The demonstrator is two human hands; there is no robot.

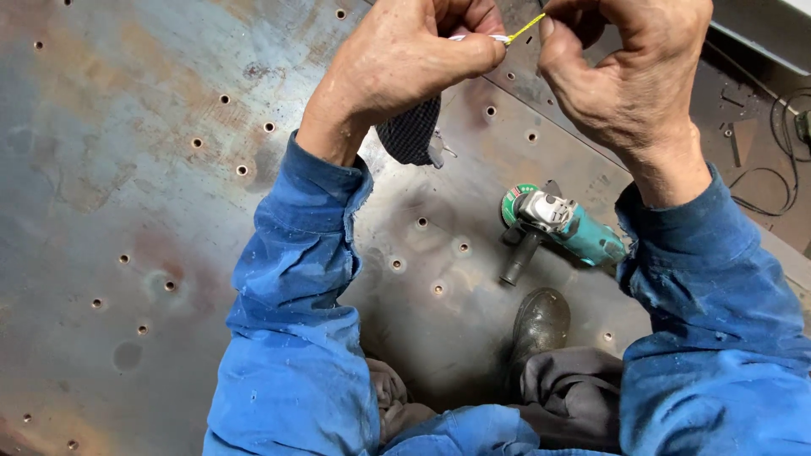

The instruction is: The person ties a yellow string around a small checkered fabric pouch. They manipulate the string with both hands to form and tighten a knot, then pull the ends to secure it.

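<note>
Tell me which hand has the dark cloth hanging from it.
The left hand: the dark cloth hangs below it. The right hand only pinches the yellow strip.

A teal angle grinder (pixel 553 224) with a black side handle lies on a large, discoloured steel plate (pixel 127 169) drilled with clusters of small holes, near a worn dark boot (pixel 541 321); black cables (pixel 773 181) trail across the floor at the plate's far right edge
</note>
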